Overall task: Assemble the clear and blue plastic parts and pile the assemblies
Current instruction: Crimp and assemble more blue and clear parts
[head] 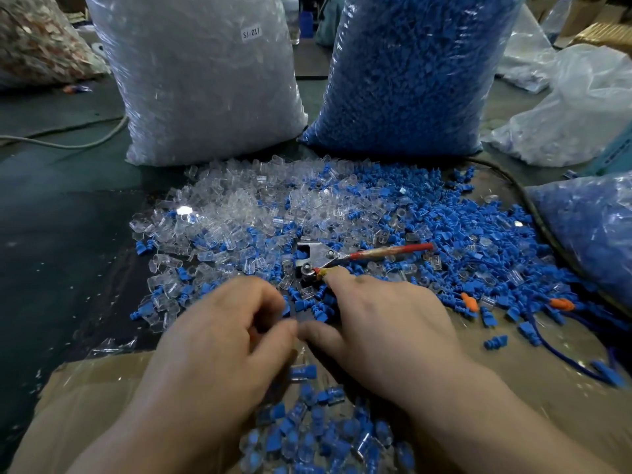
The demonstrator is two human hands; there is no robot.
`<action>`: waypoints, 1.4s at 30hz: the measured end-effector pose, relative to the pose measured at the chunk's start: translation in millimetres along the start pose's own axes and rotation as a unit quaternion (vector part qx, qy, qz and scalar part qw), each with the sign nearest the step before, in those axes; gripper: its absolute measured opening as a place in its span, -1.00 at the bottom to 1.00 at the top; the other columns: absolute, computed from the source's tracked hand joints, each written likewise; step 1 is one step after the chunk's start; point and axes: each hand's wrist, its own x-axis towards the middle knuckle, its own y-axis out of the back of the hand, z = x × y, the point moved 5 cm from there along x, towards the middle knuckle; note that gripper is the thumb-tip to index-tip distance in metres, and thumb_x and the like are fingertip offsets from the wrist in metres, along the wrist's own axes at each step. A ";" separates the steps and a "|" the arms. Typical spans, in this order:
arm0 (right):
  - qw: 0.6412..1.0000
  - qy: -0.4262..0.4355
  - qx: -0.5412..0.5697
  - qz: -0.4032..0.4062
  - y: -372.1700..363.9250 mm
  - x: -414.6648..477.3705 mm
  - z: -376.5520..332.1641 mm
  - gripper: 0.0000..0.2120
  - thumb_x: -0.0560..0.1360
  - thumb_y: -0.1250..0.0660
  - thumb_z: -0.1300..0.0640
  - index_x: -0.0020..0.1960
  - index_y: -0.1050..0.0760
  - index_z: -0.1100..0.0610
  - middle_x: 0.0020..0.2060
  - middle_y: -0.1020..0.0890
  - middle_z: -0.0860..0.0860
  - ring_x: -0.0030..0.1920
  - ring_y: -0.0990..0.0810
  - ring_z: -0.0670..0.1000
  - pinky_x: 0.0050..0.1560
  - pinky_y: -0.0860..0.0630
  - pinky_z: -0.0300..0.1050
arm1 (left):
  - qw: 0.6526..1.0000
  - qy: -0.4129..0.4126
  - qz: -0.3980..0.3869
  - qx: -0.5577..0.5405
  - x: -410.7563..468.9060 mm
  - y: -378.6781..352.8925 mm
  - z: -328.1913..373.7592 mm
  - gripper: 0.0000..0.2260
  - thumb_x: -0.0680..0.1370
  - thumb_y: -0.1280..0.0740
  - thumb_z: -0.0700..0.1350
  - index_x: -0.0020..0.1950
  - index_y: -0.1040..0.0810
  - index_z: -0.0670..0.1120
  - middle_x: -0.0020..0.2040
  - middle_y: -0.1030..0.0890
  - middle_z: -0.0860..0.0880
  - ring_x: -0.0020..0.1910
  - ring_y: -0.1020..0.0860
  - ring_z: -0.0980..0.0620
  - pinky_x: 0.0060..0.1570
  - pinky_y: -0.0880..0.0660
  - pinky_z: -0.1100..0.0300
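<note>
Mid-task: a small pile of assemblies (307,425) lies nearest us, while loose clear parts (222,206) and blue parts (444,220) — far more — await beyond. Left hand (219,340) and right hand (383,323) meet thumb to thumb; we cannot tell what they grip.

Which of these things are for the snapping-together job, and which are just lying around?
For the job: loose clear parts, loose blue parts, pile of assemblies, bag of clear parts, bag of blue parts, maybe the red-handled tool.
Just lying about: orange pieces, grey cable, crumpled plastic bags.
</note>
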 end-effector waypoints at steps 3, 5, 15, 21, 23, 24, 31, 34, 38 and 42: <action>0.999 0.032 -0.006 0.020 -2.7 3.9 -5.1 -0.53 0.51 -0.04 -0.42 0.21 -0.32 -0.11 0.00 -0.58 -0.09 -0.12 -0.58 0.10 -0.45 -0.04 -0.12 | 0.991 0.038 0.006 0.127 5.9 -1.7 -8.2 -0.44 0.38 -0.15 0.45 0.35 -0.37 0.31 -0.04 -0.43 0.32 -0.10 -0.44 0.28 -0.07 -0.44 0.23; 0.998 0.057 -0.015 0.013 -5.7 4.9 -6.8 -0.58 0.55 -0.01 -0.36 0.22 -0.35 -0.12 -0.03 -0.55 -0.05 -0.09 -0.59 0.11 -0.44 -0.07 -0.09 | 0.983 0.012 -0.032 0.181 8.3 -9.9 -4.8 -0.32 0.39 -0.01 0.46 0.47 -0.32 0.26 0.08 -0.39 0.29 0.05 -0.39 0.24 0.12 -0.42 0.21; 0.994 0.090 0.061 -0.022 -10.2 8.5 -3.7 -0.78 0.59 -0.11 -0.19 0.08 -0.39 -0.08 -0.08 -0.51 -0.10 -0.11 -0.55 0.06 -0.26 -0.40 -0.02 | 0.993 0.014 -0.023 0.116 10.2 -18.6 -5.8 -0.64 0.45 -0.16 0.33 0.14 -0.53 0.25 -0.05 -0.49 0.31 -0.09 -0.40 0.29 -0.18 -0.25 0.41; 0.992 0.085 0.085 -0.027 -9.6 8.5 -3.9 -0.83 0.61 -0.11 -0.13 0.10 -0.37 -0.08 -0.07 -0.52 -0.10 -0.09 -0.54 0.04 -0.25 -0.40 -0.03 | 0.992 -0.001 -0.040 0.122 11.4 -21.4 -0.9 -0.54 0.48 -0.12 0.27 0.36 -0.48 0.27 0.05 -0.51 0.26 0.03 -0.43 0.23 -0.07 -0.29 0.26; 0.992 0.083 0.092 -0.034 -8.7 8.9 -3.9 -0.84 0.60 -0.12 -0.12 0.10 -0.36 -0.08 -0.04 -0.53 -0.09 -0.07 -0.55 0.06 -0.21 -0.44 -0.01 | 0.993 -0.003 -0.043 0.112 12.7 -21.6 0.8 -0.59 0.48 -0.14 0.25 0.28 -0.53 0.24 0.02 -0.50 0.24 0.03 -0.45 0.20 -0.08 -0.29 0.25; 0.991 0.081 0.097 -0.037 -8.2 9.1 -3.6 -0.85 0.60 -0.13 -0.13 0.09 -0.36 -0.09 -0.04 -0.54 -0.08 -0.06 -0.55 0.06 -0.19 -0.45 0.00 | 0.994 -0.001 -0.039 0.104 12.8 -21.0 0.8 -0.63 0.47 -0.15 0.24 0.22 -0.54 0.23 0.01 -0.50 0.25 0.01 -0.44 0.21 -0.10 -0.28 0.27; 0.989 0.092 0.112 -0.010 -6.5 6.4 -6.0 -0.85 0.57 -0.15 -0.13 -0.06 -0.25 -0.09 -0.20 -0.50 -0.10 -0.24 -0.47 0.02 -0.30 -0.31 -0.03 | 0.998 -0.017 -0.029 0.045 10.1 -21.0 2.5 -0.87 0.48 -0.30 0.14 -0.02 -0.53 0.18 -0.09 -0.52 0.27 -0.02 -0.43 0.26 -0.11 -0.32 0.41; 0.987 0.092 0.128 0.012 -5.2 6.7 -7.0 -0.85 0.57 -0.14 -0.11 -0.09 -0.24 -0.07 -0.30 -0.42 -0.11 -0.32 -0.37 0.00 -0.33 -0.29 -0.02 | 1.000 -0.002 -0.011 0.016 9.8 -20.1 0.3 -0.95 0.48 -0.34 0.07 -0.08 -0.54 0.17 -0.16 -0.53 0.26 -0.01 -0.45 0.27 -0.18 -0.35 0.38; 0.983 0.063 0.168 0.038 -4.0 7.2 -2.4 -0.88 0.58 -0.17 -0.05 -0.10 -0.31 -0.05 -0.39 -0.45 -0.11 -0.36 -0.46 -0.02 -0.31 -0.42 0.03 | 0.999 0.018 0.016 -0.022 8.1 -19.4 -3.8 -0.94 0.49 -0.40 0.02 -0.11 -0.55 0.18 -0.18 -0.59 0.23 -0.05 -0.52 0.28 -0.26 -0.46 0.33; 0.960 0.011 0.272 0.064 0.4 6.2 5.1 -0.92 0.57 -0.22 -0.02 -0.09 -0.45 -0.08 -0.42 -0.54 -0.09 -0.36 -0.52 -0.11 -0.37 -0.44 -0.16 | 0.989 0.050 0.061 -0.124 6.5 -14.1 -11.8 -0.80 0.46 -0.43 0.05 -0.01 -0.49 0.32 -0.06 -0.60 0.35 -0.08 -0.59 0.31 -0.09 -0.47 0.49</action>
